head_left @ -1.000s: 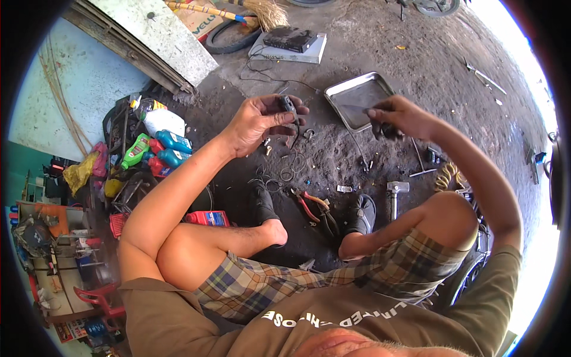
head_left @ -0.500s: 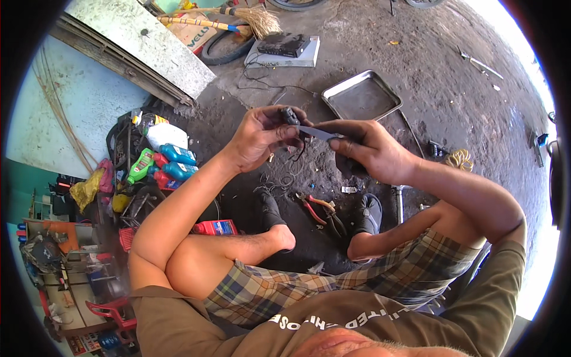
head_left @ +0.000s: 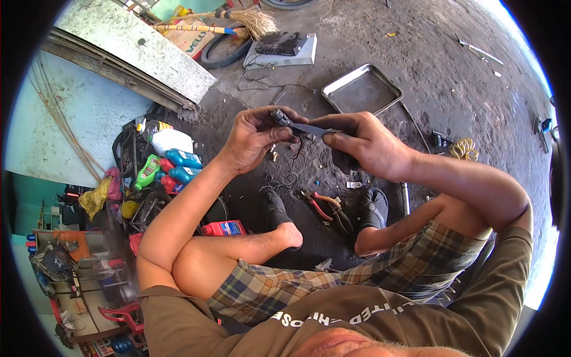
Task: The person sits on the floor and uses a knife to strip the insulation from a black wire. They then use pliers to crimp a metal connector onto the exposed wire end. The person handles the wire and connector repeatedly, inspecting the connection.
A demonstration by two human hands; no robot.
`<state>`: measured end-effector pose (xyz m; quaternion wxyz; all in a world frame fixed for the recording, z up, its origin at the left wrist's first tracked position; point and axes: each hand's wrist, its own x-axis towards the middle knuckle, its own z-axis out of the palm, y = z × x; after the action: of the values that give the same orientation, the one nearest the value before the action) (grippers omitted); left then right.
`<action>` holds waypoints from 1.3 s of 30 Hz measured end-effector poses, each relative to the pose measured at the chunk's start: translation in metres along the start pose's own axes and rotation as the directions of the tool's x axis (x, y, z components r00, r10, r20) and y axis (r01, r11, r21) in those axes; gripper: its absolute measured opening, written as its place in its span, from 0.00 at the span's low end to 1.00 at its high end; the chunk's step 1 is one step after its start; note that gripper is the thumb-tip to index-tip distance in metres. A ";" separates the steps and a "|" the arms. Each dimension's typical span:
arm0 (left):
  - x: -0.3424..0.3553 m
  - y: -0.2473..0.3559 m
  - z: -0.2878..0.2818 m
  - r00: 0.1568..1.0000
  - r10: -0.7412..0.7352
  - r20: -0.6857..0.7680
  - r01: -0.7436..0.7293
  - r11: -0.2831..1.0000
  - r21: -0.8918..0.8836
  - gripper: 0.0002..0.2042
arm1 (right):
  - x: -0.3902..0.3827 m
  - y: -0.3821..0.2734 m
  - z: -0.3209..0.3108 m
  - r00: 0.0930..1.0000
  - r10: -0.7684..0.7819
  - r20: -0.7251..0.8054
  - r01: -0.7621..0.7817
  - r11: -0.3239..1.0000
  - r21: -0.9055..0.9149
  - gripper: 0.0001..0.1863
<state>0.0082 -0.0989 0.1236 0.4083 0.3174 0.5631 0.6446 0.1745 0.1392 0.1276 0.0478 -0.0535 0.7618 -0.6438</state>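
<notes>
My left hand [head_left: 256, 140] has its fingers closed round a small black part [head_left: 279, 117], ahead of me, left of centre; my right hand [head_left: 372, 149] is closed on a grey blade [head_left: 309, 129], its end at the part. If the blade skids off that rounded side, I reckon it could nick my left hand; a loose pinch could drop the part.

Near to far: one red bottle [head_left: 223, 228] on the left; pliers [head_left: 321, 209] between two shoes [head_left: 373, 209], one pair or two overlapping, hard to tell; one metal handle [head_left: 405, 199] on the right; one green bottle [head_left: 147, 172] and two blue bottles [head_left: 183, 158], left; one tray [head_left: 387, 79], right; one black box [head_left: 282, 43] on one white box [head_left: 306, 55].
</notes>
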 end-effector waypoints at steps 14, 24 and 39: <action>-0.002 0.018 0.014 0.994 0.103 -0.022 -0.087 0.926 0.367 0.15 | -0.007 -0.010 -0.001 0.998 0.055 0.025 -0.057 0.994 0.095 0.22; -0.011 0.008 0.022 0.986 0.166 -0.032 -0.117 0.805 0.581 0.14 | -0.001 -0.007 -0.004 1.000 -0.009 0.024 0.014 0.978 -0.209 0.20; -0.009 0.003 0.025 0.990 0.091 -0.108 -0.043 0.924 0.379 0.13 | -0.005 -0.004 -0.007 0.936 -0.330 0.122 0.307 0.594 -0.744 0.26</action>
<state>0.0336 -0.0953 0.1313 0.2822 0.3682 0.6889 0.5570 0.1782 0.1463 0.1328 -0.1052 -0.1944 0.9375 -0.2688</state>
